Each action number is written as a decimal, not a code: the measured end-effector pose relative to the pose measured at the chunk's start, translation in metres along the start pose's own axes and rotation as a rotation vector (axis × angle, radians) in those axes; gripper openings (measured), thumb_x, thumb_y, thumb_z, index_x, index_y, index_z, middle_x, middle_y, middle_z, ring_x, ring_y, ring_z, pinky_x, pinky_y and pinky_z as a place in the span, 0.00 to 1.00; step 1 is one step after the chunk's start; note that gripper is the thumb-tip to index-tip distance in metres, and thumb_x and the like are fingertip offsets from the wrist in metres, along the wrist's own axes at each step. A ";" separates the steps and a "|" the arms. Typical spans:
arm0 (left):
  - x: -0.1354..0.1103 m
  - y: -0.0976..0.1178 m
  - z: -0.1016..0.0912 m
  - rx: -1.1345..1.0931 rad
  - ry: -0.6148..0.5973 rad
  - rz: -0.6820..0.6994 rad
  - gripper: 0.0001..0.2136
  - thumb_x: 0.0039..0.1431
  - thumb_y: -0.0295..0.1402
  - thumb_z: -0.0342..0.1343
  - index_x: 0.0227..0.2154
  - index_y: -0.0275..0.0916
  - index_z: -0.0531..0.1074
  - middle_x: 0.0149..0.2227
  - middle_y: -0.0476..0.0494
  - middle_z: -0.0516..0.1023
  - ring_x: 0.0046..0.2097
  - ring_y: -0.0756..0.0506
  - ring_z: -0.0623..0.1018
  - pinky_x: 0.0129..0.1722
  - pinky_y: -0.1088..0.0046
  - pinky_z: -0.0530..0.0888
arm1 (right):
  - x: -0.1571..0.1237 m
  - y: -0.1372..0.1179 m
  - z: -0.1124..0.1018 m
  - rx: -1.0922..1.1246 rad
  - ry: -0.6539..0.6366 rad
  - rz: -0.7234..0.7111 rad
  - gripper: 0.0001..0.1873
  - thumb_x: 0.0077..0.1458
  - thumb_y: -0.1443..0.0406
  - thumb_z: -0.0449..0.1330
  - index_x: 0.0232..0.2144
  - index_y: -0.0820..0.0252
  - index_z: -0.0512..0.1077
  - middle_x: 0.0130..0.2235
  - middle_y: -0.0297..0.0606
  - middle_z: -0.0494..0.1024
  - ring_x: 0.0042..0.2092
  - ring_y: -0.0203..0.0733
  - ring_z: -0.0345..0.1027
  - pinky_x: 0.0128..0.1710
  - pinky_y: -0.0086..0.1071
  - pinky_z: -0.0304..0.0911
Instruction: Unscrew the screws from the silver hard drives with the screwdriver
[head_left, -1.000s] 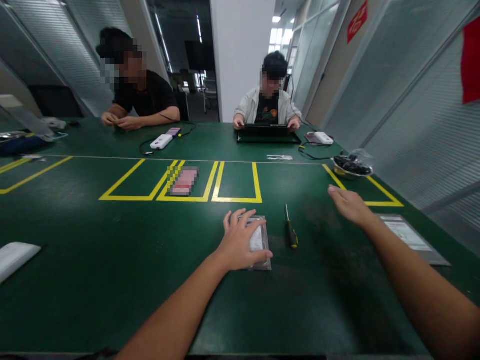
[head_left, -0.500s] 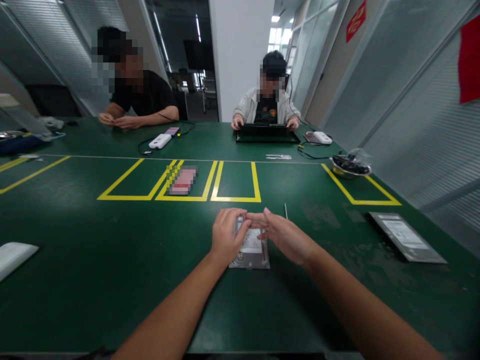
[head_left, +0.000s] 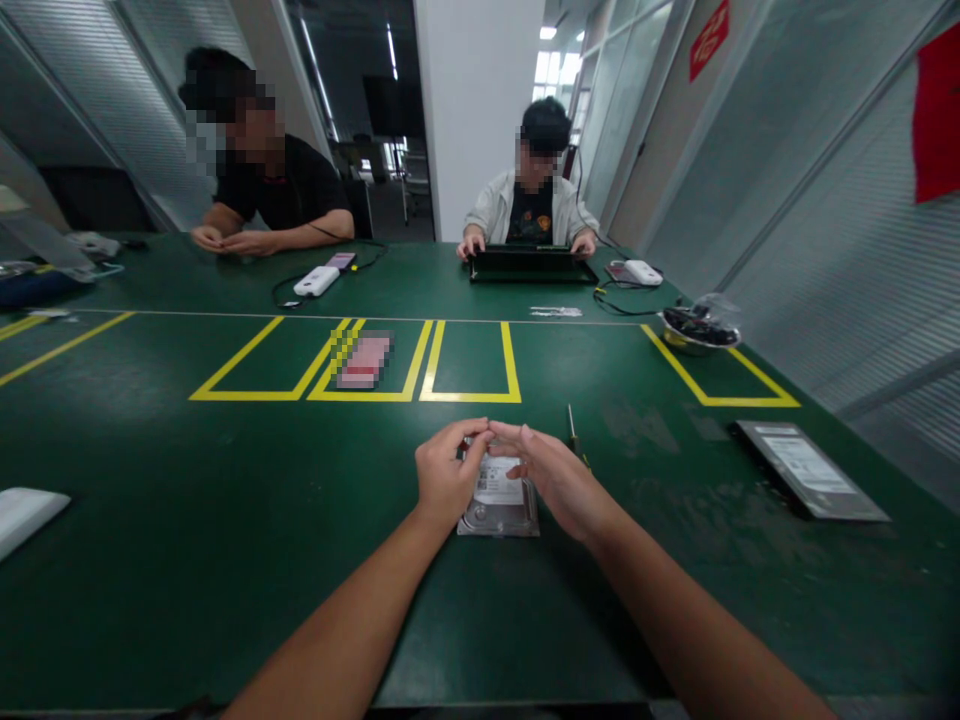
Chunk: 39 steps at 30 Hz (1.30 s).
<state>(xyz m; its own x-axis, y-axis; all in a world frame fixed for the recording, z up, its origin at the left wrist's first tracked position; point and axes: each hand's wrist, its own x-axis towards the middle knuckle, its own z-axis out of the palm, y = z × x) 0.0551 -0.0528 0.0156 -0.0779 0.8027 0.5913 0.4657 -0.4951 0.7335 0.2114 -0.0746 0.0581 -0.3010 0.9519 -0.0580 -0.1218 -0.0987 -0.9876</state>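
A silver hard drive (head_left: 501, 502) with a white label lies flat on the green table (head_left: 225, 520) in front of me. My left hand (head_left: 444, 478) curls over its left side, fingers bent and gripping the far left corner. My right hand (head_left: 559, 478) hovers over the drive's right side, its fingers pressed together in a pinch. The fingertips of both hands meet above the far edge. Whether the pinch holds anything is too small to see. A screwdriver (head_left: 571, 424) lies just beyond my right hand, its handle mostly hidden by it.
A dark flat packet (head_left: 810, 470) lies to the right, and a metal bowl (head_left: 699, 332) of small parts at the far right. Yellow tape boxes (head_left: 469, 398) mark the middle. A white object (head_left: 26, 512) sits at the left edge. Two people sit across, one at a laptop (head_left: 531, 266).
My right hand swung in from the far right to meet my left hand over the drive. My left hand went from lying flat on the drive to curling at its far left corner.
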 end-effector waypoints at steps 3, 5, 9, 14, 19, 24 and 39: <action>-0.001 -0.001 0.001 0.004 0.001 0.017 0.07 0.59 0.31 0.58 0.38 0.39 0.79 0.39 0.46 0.83 0.40 0.46 0.81 0.40 0.69 0.77 | -0.003 0.002 0.000 -0.030 -0.002 -0.032 0.24 0.60 0.50 0.52 0.52 0.52 0.72 0.56 0.42 0.73 0.54 0.48 0.67 0.44 0.39 0.61; 0.000 -0.001 0.001 0.031 -0.007 0.054 0.06 0.60 0.31 0.58 0.38 0.40 0.79 0.39 0.45 0.83 0.41 0.45 0.81 0.42 0.67 0.77 | -0.004 0.004 0.000 -0.057 -0.010 -0.055 0.23 0.60 0.50 0.53 0.53 0.51 0.72 0.56 0.40 0.73 0.54 0.47 0.67 0.44 0.39 0.62; 0.000 -0.002 -0.001 0.103 -0.036 0.142 0.06 0.61 0.32 0.57 0.36 0.41 0.79 0.39 0.45 0.83 0.41 0.45 0.81 0.44 0.66 0.76 | -0.005 0.010 0.001 -0.050 -0.011 -0.087 0.22 0.59 0.52 0.56 0.53 0.50 0.70 0.56 0.38 0.73 0.54 0.45 0.67 0.50 0.40 0.63; -0.002 0.000 -0.001 0.112 -0.079 0.146 0.07 0.63 0.34 0.54 0.36 0.40 0.76 0.39 0.44 0.82 0.42 0.45 0.79 0.45 0.66 0.75 | -0.009 0.011 -0.002 -0.219 -0.044 -0.191 0.22 0.59 0.56 0.57 0.55 0.50 0.66 0.56 0.39 0.72 0.56 0.44 0.67 0.53 0.42 0.64; -0.001 -0.001 0.000 0.083 -0.071 0.057 0.06 0.62 0.34 0.54 0.35 0.39 0.75 0.36 0.45 0.80 0.38 0.46 0.78 0.40 0.70 0.74 | -0.021 0.012 -0.013 -0.908 0.049 -0.422 0.17 0.58 0.61 0.57 0.50 0.55 0.71 0.54 0.43 0.73 0.55 0.49 0.65 0.57 0.48 0.61; 0.001 -0.004 0.002 0.050 -0.065 -0.023 0.05 0.61 0.32 0.54 0.34 0.38 0.74 0.33 0.47 0.79 0.35 0.48 0.77 0.37 0.72 0.73 | -0.034 0.023 -0.023 -1.153 -0.047 -0.462 0.19 0.57 0.60 0.58 0.50 0.59 0.71 0.55 0.48 0.71 0.58 0.53 0.61 0.60 0.52 0.59; 0.007 -0.003 0.000 -0.094 -0.138 -0.025 0.03 0.54 0.27 0.55 0.31 0.37 0.74 0.27 0.50 0.76 0.28 0.50 0.74 0.31 0.75 0.71 | -0.049 0.039 -0.031 -1.191 -0.175 -0.329 0.35 0.52 0.61 0.63 0.62 0.57 0.62 0.66 0.47 0.57 0.68 0.60 0.44 0.64 0.58 0.52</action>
<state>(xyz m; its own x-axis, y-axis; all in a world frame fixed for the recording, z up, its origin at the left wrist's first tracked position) 0.0532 -0.0451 0.0174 0.0360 0.8499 0.5257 0.3806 -0.4981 0.7791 0.2510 -0.1156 0.0182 -0.5515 0.8211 0.1468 0.6891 0.5477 -0.4745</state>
